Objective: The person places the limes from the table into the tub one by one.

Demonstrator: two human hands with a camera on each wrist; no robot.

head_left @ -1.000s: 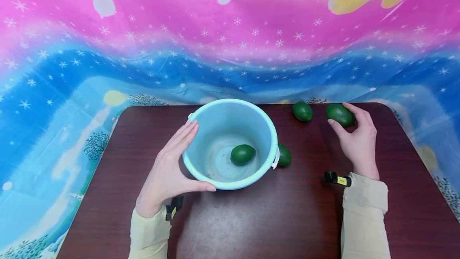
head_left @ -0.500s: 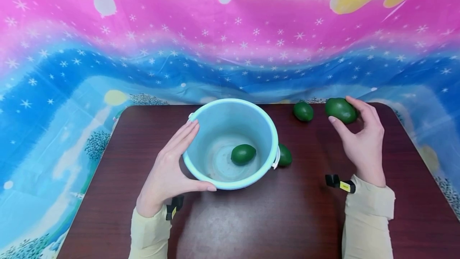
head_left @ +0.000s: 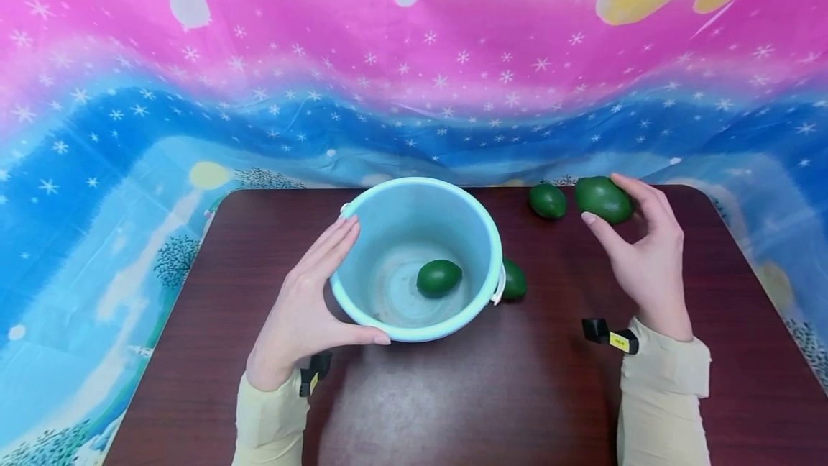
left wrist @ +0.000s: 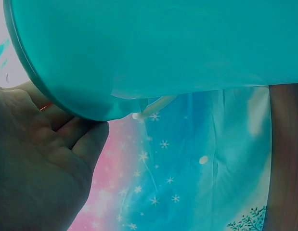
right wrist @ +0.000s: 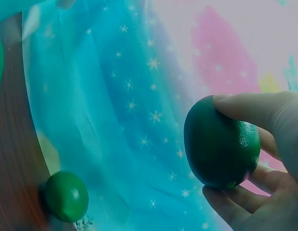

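A light blue bucket (head_left: pixel 417 333) stands on the table, with one green lime (head_left: pixel 439 277) lying inside on its bottom. My left hand (head_left: pixel 300 308) holds the bucket's left side, thumb along the near rim and fingertips on the far-left rim. In the left wrist view, the fingers bend against the bucket's rim. Above the table's far right, my right hand (head_left: pixel 647 257) grips a larger-looking green lime (head_left: pixel 604 200) between thumb and fingers. The right wrist view shows this lime raised clear of the table.
Another lime (head_left: pixel 548 201) lies near the table's back edge, left of the right hand. One more lime (head_left: pixel 514 280) sits just right of the bucket, partly hidden behind its white handle (head_left: pixel 499 285). A patterned cloth (head_left: pixel 414 92) hangs behind the dark wooden table (head_left: pixel 504 394).
My right hand has lifted its lime off the table, then shifted slightly left with it. The left hand and the bucket look unmoved.
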